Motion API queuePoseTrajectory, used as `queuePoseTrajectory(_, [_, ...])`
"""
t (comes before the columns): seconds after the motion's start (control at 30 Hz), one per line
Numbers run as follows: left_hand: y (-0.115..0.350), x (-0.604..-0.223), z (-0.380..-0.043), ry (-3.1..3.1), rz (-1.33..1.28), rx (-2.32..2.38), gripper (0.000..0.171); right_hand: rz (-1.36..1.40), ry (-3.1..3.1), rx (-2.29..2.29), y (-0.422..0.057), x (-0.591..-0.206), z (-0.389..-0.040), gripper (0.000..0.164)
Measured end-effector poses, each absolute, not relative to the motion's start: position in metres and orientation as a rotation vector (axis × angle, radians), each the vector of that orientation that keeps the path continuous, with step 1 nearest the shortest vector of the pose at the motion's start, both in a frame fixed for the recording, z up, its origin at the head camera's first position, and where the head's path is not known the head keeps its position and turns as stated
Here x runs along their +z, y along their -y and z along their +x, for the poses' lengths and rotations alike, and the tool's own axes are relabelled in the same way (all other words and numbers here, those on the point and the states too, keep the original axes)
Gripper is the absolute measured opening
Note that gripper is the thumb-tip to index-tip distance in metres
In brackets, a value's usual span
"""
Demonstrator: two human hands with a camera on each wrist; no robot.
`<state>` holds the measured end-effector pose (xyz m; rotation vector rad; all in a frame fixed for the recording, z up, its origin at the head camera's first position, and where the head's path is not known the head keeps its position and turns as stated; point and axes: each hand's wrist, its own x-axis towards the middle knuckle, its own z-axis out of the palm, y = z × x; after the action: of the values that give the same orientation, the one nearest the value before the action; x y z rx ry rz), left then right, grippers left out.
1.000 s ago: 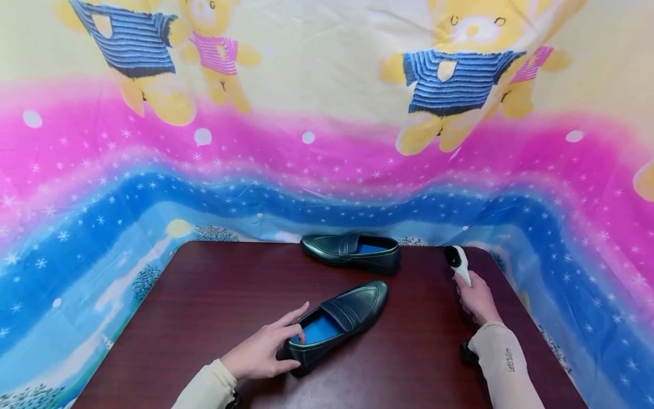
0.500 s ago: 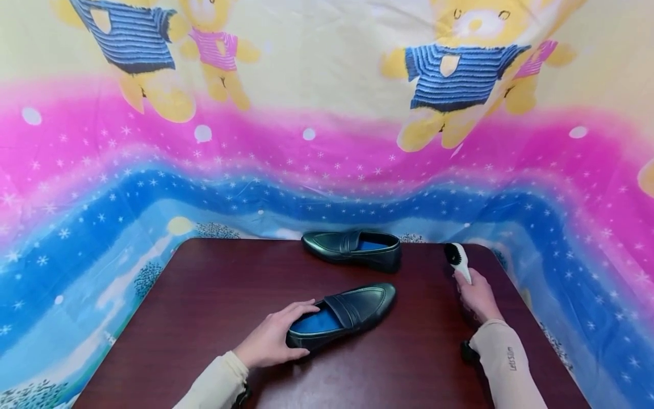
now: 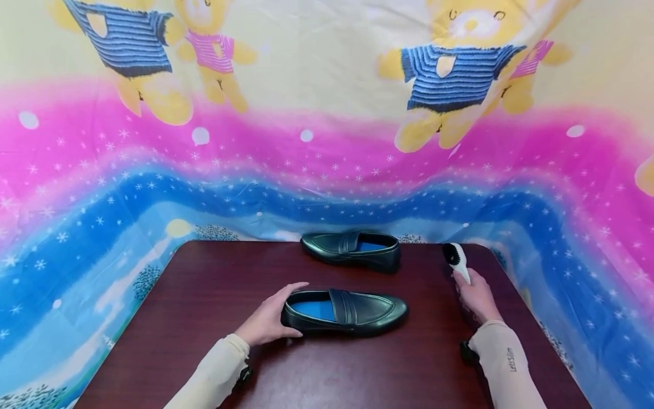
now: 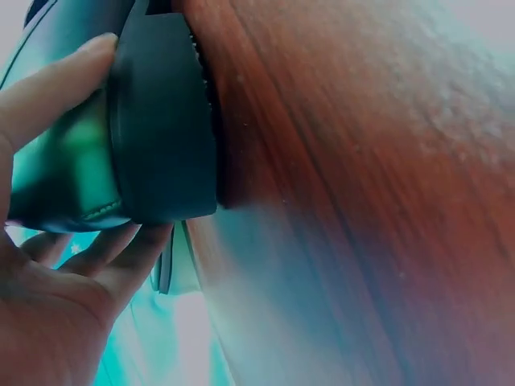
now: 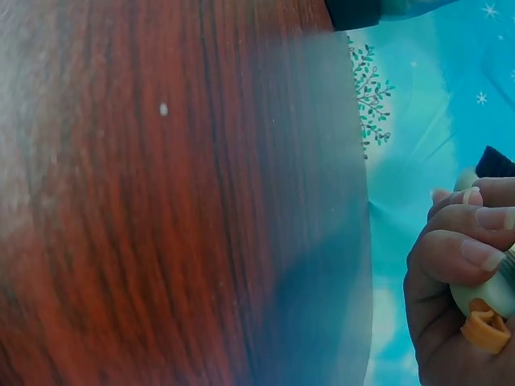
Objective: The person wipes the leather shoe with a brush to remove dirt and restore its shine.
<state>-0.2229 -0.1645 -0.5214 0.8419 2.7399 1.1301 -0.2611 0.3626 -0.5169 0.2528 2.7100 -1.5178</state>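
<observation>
A black loafer point(image 3: 368, 312) with a blue insole lies on the table, its toe to the right. My left hand point(image 3: 267, 318) grips it round the heel, the thumb on the near side and the fingers on the far side. In the left wrist view the thumb presses the side of the heel point(image 4: 165, 121). The matching loafer point(image 3: 332, 247) stands at the back edge, toe to the left. On the right, my right hand point(image 3: 477, 295) holds a shoe brush point(image 3: 460, 264) by its white handle, black bristles facing left. An orange loop point(image 5: 487, 326) shows at the handle's end.
The dark red-brown wooden table point(image 3: 204, 295) has rounded back corners. A printed cloth point(image 3: 317, 170) with bears and snowflakes hangs close behind it and along both sides.
My left hand has turned the near loafer clockwise, so its toe has swung from the upper right to point right. The right hand with the brush has stayed in place.
</observation>
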Motion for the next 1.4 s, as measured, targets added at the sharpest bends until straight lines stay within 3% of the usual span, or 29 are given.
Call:
queuePoseTrajectory(0.27, [0.161,-0.523,-0.226,-2.732,0.788,1.164,0.113,0.255,-2.676,-1.551,-0.359,-0.516,-0.260,0.059])
queuePoseTrajectory(0.67, [0.147,-0.524,-0.258,-2.610,0.817,1.284,0.106,0.211,-2.700,-1.560,-0.354,-0.513,-0.261,0.056])
queuePoseTrajectory(1.23, [0.130,-0.530,-0.294,-2.560,0.703,1.426,0.076,0.124,-2.755,-1.601,-0.331,-0.488,-0.263,0.058])
queuePoseTrajectory(1.4, [0.126,-0.537,-0.297,-2.561,0.659,1.434,0.077,0.073,-2.759,-1.622,-0.322,-0.483,-0.261,0.053])
